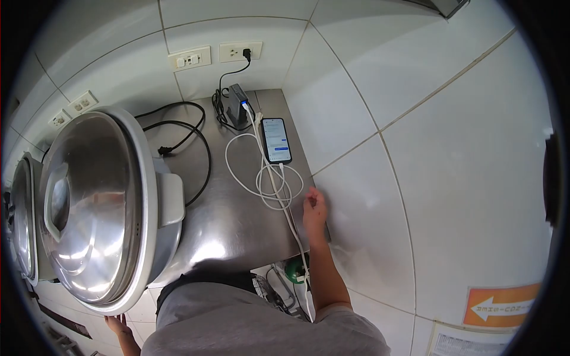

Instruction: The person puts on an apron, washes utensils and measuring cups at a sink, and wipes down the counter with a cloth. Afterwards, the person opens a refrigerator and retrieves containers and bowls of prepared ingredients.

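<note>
My right hand [314, 204] is over the right edge of the steel counter [225, 219], close to the wall, with its fingers loosely bent and apart and nothing visible in them. Just left of it lies a looped white cable [259, 193], plugged into the bottom of a phone [276, 140] with a lit screen. My left hand [117, 324] is low at the lower left, below the rim of a large cooker with a metal lid [95, 207]. Its fingers are slightly spread, and it shows no object.
A black charger [238, 98] stands behind the phone, wired to a wall outlet [240, 51]. A black power cord [208, 148] curves beside the cooker. Another lidded cooker [24, 216] is at far left. Below the counter are a green object [295, 270] and cables. An orange sign [499, 307] is on the wall.
</note>
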